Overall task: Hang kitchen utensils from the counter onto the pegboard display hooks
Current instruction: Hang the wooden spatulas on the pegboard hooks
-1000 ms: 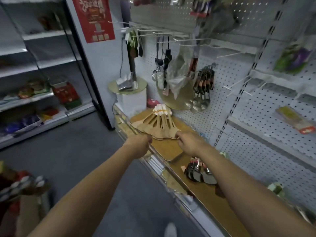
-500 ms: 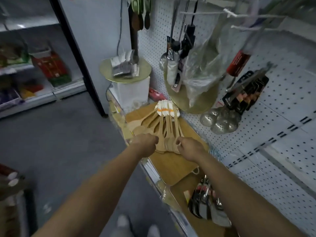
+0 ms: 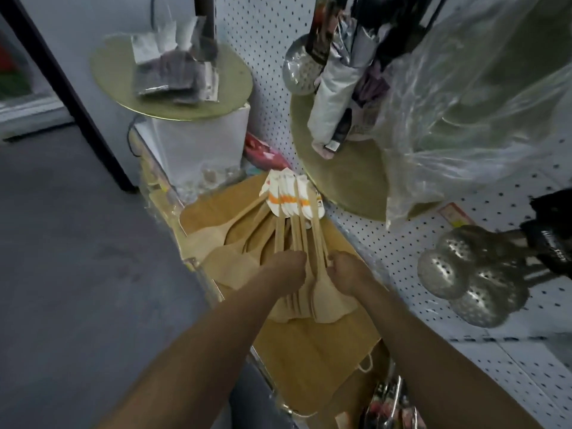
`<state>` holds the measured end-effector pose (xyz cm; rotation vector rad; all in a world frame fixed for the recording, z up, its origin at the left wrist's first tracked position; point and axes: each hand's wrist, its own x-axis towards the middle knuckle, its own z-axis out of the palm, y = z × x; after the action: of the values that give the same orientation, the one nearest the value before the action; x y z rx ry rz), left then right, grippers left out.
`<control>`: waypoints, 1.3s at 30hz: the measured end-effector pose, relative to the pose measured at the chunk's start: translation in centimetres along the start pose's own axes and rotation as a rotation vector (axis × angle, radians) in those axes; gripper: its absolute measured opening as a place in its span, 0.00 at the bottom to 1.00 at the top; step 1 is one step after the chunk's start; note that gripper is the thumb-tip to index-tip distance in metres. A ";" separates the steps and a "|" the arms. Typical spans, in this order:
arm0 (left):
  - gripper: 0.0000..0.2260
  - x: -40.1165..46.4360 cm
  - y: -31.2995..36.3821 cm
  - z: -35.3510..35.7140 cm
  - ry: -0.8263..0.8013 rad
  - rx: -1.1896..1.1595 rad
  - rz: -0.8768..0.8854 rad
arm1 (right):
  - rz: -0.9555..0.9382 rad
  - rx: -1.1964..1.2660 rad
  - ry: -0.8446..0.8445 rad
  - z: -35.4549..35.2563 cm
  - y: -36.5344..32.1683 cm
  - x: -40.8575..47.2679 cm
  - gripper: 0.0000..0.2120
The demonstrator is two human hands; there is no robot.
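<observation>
On the counter [image 3: 325, 345], your left hand [image 3: 284, 270] and right hand [image 3: 349, 274] both grip the wooden spatulas [image 3: 297, 236], handles pointing away toward the pegboard [image 3: 402, 243].

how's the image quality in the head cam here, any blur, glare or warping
Head view: dim overall, soft and smeared toward the top, where the hanging items lose detail; glare streaks the clear plastic bag and spots the metal skimmers; wide-angle bending curves the pegboard rows; the left hand, right hand and wooden spatulas read fairly clearly.
</observation>
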<state>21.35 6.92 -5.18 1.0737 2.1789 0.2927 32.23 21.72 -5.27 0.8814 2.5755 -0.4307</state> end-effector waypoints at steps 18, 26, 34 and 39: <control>0.16 8.5 -1.1 3.2 0.118 -1.032 -0.197 | 0.112 0.505 0.112 3.1 -0.5 4.0 0.08; 0.04 0.4 -3.3 0.6 0.099 -1.223 -0.398 | 0.072 0.701 -0.032 -0.3 -5.4 -1.7 0.11; 0.03 -11.2 -5.1 -2.9 0.360 -1.042 -0.473 | -0.090 0.563 0.012 -3.2 -7.7 -8.7 0.10; 0.02 -19.8 -2.9 -6.7 0.520 -0.957 -0.437 | -0.203 0.583 0.061 -7.5 -10.1 -14.8 0.09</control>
<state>23.54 -9.48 7.89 -0.0277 2.1770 1.3434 34.70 9.45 9.57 0.8128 2.6398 -1.2764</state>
